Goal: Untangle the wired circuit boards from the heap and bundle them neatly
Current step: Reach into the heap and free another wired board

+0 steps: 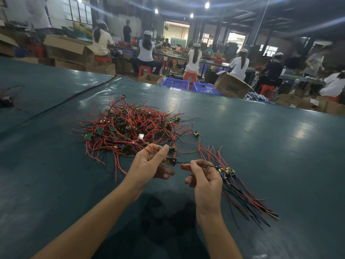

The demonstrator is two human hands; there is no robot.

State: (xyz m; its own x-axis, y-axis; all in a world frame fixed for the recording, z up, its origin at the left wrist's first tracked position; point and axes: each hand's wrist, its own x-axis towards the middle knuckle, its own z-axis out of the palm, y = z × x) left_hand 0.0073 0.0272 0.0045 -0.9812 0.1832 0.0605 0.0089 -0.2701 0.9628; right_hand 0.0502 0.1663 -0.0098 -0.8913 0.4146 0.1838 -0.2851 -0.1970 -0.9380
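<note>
A tangled heap [130, 126] of small green circuit boards with red and black wires lies on the dark green table [261, 146]. My left hand [149, 163] pinches a red wire near the heap's front edge and holds a small circuit board [171, 161] by its fingers. My right hand [203, 176] pinches the black wire running from that board. Just right of my right hand lies a sorted bundle [235, 184] of boards, wires fanning out toward the lower right and upper left.
A few more wired parts [6, 101] lie at the table's far left edge. Beyond the table's far edge stand blue crates [175, 84], cardboard boxes [231, 85] and red stools, with several seated people working at other benches.
</note>
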